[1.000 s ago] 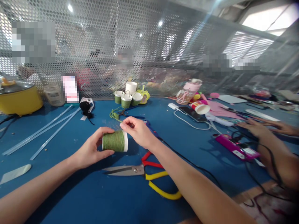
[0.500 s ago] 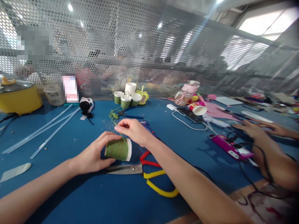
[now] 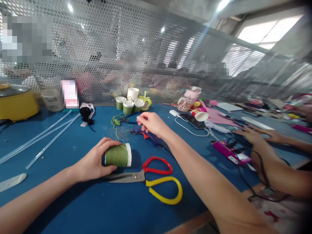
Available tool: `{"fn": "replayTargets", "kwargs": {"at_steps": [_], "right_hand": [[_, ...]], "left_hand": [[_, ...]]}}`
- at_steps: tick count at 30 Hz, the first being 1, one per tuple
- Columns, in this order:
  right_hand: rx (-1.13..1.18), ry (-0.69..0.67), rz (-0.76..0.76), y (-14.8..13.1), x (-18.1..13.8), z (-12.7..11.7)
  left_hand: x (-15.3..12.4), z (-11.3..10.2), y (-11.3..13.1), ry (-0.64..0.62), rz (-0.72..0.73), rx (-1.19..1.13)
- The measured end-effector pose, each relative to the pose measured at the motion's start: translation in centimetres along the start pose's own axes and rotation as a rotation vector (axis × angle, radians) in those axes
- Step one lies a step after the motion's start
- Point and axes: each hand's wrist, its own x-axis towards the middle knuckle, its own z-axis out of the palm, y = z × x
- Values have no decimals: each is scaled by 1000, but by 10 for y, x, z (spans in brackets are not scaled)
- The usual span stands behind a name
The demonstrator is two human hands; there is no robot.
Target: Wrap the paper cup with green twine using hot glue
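Hands: left hand (image 3: 94,161) clasps the green twine spool (image 3: 117,155); right hand (image 3: 151,123) hovers beyond, grasp unclear.

One green-wound spool (image 3: 117,155); one pair of scissors (image 3: 146,177) with red and yellow loops; four small cups (image 3: 128,106) grouped by the mesh; three clear rods (image 3: 52,143) on the tabletop; one yellow pot (image 3: 17,104); one pink bottle (image 3: 186,101).

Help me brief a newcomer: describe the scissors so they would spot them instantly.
On the blue table, just nearer the camera than the left hand holding the green-wrapped cup, lie the scissors. Their blades point left; only they have one red and one yellow handle loop.
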Motion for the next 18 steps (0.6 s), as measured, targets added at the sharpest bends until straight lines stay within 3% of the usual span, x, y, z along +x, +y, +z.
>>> {"fn": "replayTargets", "kwargs": {"at_steps": [2,6,12,15,18], "right_hand": [[-101,28,54,18,-1,-5],[-240,-58,158,47,-8,4],[-207,-5,190,52,-17,17],[-27,11,168,45,-26,7],[377,-58,88,36,-41,-4]], "left_hand": [[0,-1,-3,25,-15,11],[0,-1,-9,47,-32,29],[1,-2,-14,19,32,58],[1,-3,-14,5,49,72],[0,-4,-13,9,60,76]]}}
